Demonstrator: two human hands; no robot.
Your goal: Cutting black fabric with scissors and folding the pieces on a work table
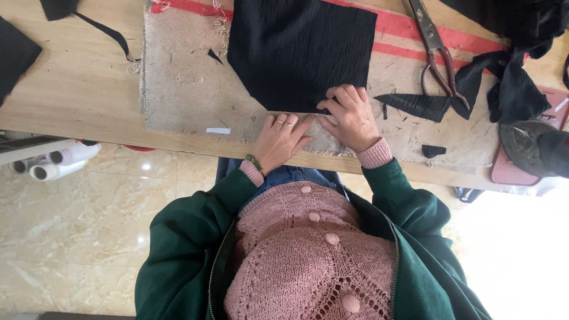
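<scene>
1. Your left hand (283, 137) lies flat and open, fingers together and pointing toward the far edge of the surface, with the fingertips touching the near edge of the black cloth (299, 53). It grips nothing.
2. Your right hand (351, 117) is just beside it, fingers curled down and pressing on the near right corner of the same cloth. It holds the cloth down rather than clasping it.
3. The black cloth lies directly beyond both hands, toward the far edge. It is roughly square with the near left corner cut at a slant, so no long axis stands out. Both hands reach it, and the right sits further onto it.
4. Under the cloth is a burlap mat (184, 89) with a red stripe along its far side. It rests on the wooden surface (71, 83) and reaches the near edge.
5. To your right on the mat lie a black triangular scrap (415, 106) and a smaller scrap (434, 150).
6. Beyond those are scissors (435, 47), blades pointing toward the far edge, well apart from your hands.
7. At the right end sits bunched black fabric (510, 83).
</scene>
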